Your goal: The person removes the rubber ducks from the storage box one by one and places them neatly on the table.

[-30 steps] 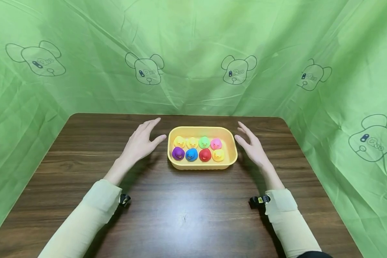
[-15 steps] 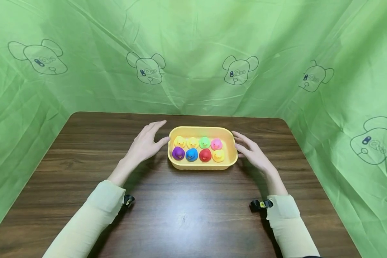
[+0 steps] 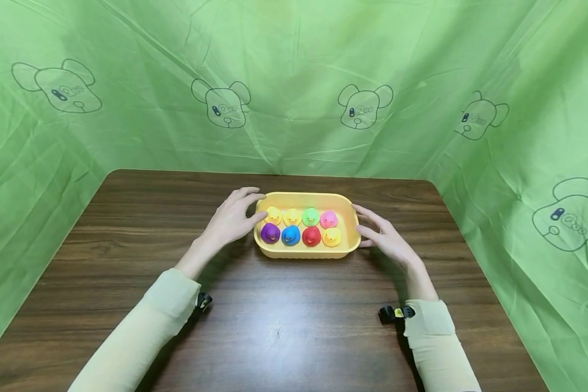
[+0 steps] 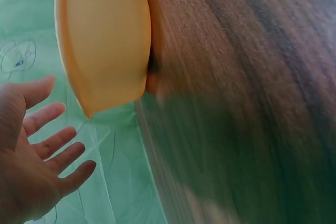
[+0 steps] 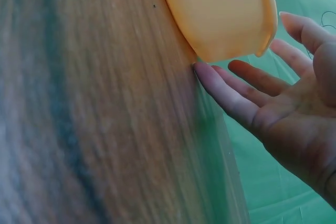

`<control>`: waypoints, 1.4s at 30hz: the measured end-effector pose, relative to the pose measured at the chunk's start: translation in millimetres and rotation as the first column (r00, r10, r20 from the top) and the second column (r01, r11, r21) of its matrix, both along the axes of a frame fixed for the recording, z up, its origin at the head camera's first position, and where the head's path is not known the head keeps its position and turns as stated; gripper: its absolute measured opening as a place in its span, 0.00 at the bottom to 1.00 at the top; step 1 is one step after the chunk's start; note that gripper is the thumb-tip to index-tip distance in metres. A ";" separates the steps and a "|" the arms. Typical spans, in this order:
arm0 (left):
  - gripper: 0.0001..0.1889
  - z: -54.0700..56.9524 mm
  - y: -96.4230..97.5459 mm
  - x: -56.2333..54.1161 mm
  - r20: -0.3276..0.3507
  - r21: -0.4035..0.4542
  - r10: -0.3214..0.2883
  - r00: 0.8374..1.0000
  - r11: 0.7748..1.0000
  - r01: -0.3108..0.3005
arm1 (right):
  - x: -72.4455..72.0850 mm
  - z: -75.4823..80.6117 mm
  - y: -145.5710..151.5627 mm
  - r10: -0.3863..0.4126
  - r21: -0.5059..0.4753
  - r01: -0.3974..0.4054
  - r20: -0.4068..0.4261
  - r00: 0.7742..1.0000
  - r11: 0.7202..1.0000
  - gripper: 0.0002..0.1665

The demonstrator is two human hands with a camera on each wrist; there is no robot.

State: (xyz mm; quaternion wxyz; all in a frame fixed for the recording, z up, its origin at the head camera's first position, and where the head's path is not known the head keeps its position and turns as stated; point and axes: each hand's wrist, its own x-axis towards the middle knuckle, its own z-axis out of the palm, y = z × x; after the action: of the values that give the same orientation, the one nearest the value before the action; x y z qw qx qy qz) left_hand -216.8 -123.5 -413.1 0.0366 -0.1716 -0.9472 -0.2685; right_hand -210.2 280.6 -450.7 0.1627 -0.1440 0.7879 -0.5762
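A yellow plastic basket (image 3: pixel 307 253) stands on the table. Inside it, several small rubber ducks sit in two rows, among them a purple duck (image 3: pixel 270 233), a blue duck (image 3: pixel 291 235), a red duck (image 3: pixel 311 236), a green duck (image 3: pixel 311 216) and a pink duck (image 3: pixel 329 219). At the basket's left end is my left hand (image 3: pixel 230 220), fingers spread and loosely bent; the left wrist view shows a gap between its fingers and the basket wall (image 4: pixel 105 40). My right hand (image 3: pixel 388 239) is at the right end, fingers extended close to the wall; contact is unclear.
The dark wood table (image 3: pixel 279 326) reaches back to a green cloth curtain (image 3: pixel 294 120) printed with bear heads, which also hangs along both sides. A black wrist device sits at each cuff, the left device (image 3: pixel 203 301) and the right device (image 3: pixel 396 313).
My left hand has moved right, up to the basket's end. My right hand has moved in slightly to the left, its fingers nearing the other end. Basket and ducks have stayed put.
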 end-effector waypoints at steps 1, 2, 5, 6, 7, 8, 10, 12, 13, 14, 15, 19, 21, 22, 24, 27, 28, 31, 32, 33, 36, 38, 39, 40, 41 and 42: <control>0.27 0.2 2.3 -1.4 0.000 -0.008 -0.006 1.000 1.000 0.006 | -0.1 -0.1 0.3 -0.001 -0.003 0.001 0.003 1.000 1.000 0.36; 0.27 0.2 4.3 -3.0 -0.001 -0.016 -0.013 1.000 1.000 0.013 | -0.2 -0.2 0.7 -0.002 -0.004 0.002 0.006 1.000 1.000 0.36; 0.27 -0.8 10.1 -7.6 0.013 -0.042 -0.022 1.000 0.999 0.022 | -1.0 -1.4 1.9 -0.007 -0.003 0.007 0.019 1.000 1.000 0.35; 0.27 -1.6 11.8 -9.0 0.022 -0.051 -0.021 1.000 0.998 0.022 | -1.4 -2.2 2.3 -0.004 -0.004 0.004 0.023 1.000 1.000 0.35; 0.27 -2.5 13.3 -10.3 0.033 -0.059 -0.019 0.999 0.998 0.021 | -1.9 -3.0 2.4 -0.006 -0.005 0.006 0.028 1.000 1.000 0.35; 0.27 -3.6 14.8 -11.6 0.042 -0.064 -0.015 0.999 0.998 0.018 | -2.4 -3.9 2.4 -0.005 -0.002 0.005 0.031 1.000 1.000 0.35; 0.26 -6.1 17.6 -14.0 0.060 -0.073 -0.004 0.998 0.997 0.009 | -3.0 -5.3 1.9 -0.001 0.001 0.001 0.032 0.999 1.000 0.34; 0.26 -8.6 20.4 -16.2 0.071 -0.079 0.004 0.997 0.997 0.001 | -3.2 -5.9 1.0 0.000 0.003 0.000 0.030 1.000 1.000 0.34; 0.26 -10.1 21.5 -17.2 0.073 -0.084 0.008 0.997 0.996 -0.001 | -3.0 -6.2 0.2 -0.002 0.003 0.002 0.030 1.000 1.000 0.34; 0.26 -11.5 22.6 -17.9 0.076 -0.088 0.011 0.997 0.996 -0.004 | -2.6 -6.4 -0.6 -0.001 0.002 0.001 0.030 1.000 1.000 0.34; 0.25 -12.8 23.5 -18.6 0.079 -0.092 0.014 0.997 0.996 -0.007 | -2.3 -6.5 -1.3 -0.001 0.001 0.001 0.029 1.000 1.000 0.33; 0.25 -18.0 26.2 -19.8 0.060 -0.091 0.019 0.998 0.996 -0.014 | -1.2 -7.2 -2.7 0.001 -0.009 -0.001 0.027 1.000 1.000 0.34; 0.24 -19.3 27.2 -19.5 0.017 -0.086 0.012 1.000 0.996 -0.011 | -0.6 -6.5 -3.0 0.003 -0.011 -0.003 0.026 1.000 1.000 0.34; 0.23 -19.9 27.7 -19.4 -0.016 -0.085 0.005 1.000 0.996 -0.006 | -0.3 -6.1 -3.0 0.003 -0.011 -0.003 0.027 1.000 1.000 0.34; 0.22 -20.1 28.9 -19.0 -0.083 -0.084 -0.015 0.996 0.996 0.008 | 0.1 -4.9 -3.1 0.002 -0.011 -0.002 0.029 1.000 1.000 0.34; 0.20 -20.4 31.2 -19.2 -0.162 -0.096 -0.045 0.986 0.995 0.029 | 0.3 -3.7 -2.6 0.000 -0.014 0.001 0.032 0.999 1.000 0.34; 0.19 -20.3 31.7 -19.1 -0.174 -0.100 -0.051 0.983 0.994 0.034 | 0.2 -3.6 -2.6 -0.001 -0.015 0.001 0.033 0.999 1.000 0.34; 0.18 -20.5 33.1 -18.6 -0.184 -0.119 -0.056 0.981 0.992 0.034 | -0.2 -4.0 -2.6 0.002 -0.016 -0.001 0.038 0.999 1.000 0.34; 0.18 -21.1 33.2 -18.5 -0.186 -0.127 -0.054 0.981 0.991 0.030 | -0.2 -4.2 -2.6 0.002 -0.016 -0.001 0.041 0.999 1.000 0.34; 0.18 -21.5 33.3 -18.3 -0.190 -0.135 -0.052 0.980 0.990 0.027 | -0.3 -4.4 -2.6 0.002 -0.016 -0.001 0.043 0.999 1.000 0.34; 0.17 -23.1 34.1 -18.1 -0.209 -0.158 -0.054 0.976 0.987 0.021 | -0.5 -5.0 -2.2 0.011 -0.016 -0.010 0.041 0.999 1.000 0.35; 0.17 -24.3 34.7 -18.6 -0.222 -0.173 -0.058 0.973 0.985 0.020 | -0.4 -4.7 -2.4 0.013 -0.017 -0.012 0.041 0.999 1.000 0.35; 0.17 -24.6 35.2 -18.7 -0.224 -0.180 -0.062 0.973 0.983 0.021 | -0.4 -4.8 -2.4 0.015 -0.017 -0.014 0.041 0.999 1.000 0.35; 0.17 -25.1 35.7 -19.0 -0.225 -0.188 -0.065 0.972 0.982 0.023 | -0.5 -4.7 -2.4 0.017 -0.017 -0.017 0.040 0.999 1.000 0.35; 0.17 -25.3 36.3 -19.4 -0.225 -0.197 -0.069 0.972 0.980 0.024 | -0.5 -4.6 -2.7 0.016 -0.018 -0.015 0.042 0.999 1.000 0.35; 0.18 -25.9 36.8 -19.9 -0.225 -0.210 -0.075 0.971 0.977 0.027 | -0.6 -4.6 -2.9 0.014 -0.019 -0.013 0.044 0.999 1.000 0.35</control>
State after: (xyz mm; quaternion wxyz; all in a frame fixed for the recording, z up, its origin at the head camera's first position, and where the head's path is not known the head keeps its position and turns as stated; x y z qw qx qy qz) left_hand -236.7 -86.6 -438.9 0.1221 -0.2290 -0.9543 -0.1482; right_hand -210.8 277.7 -455.3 0.1826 -0.1379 0.7778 -0.5853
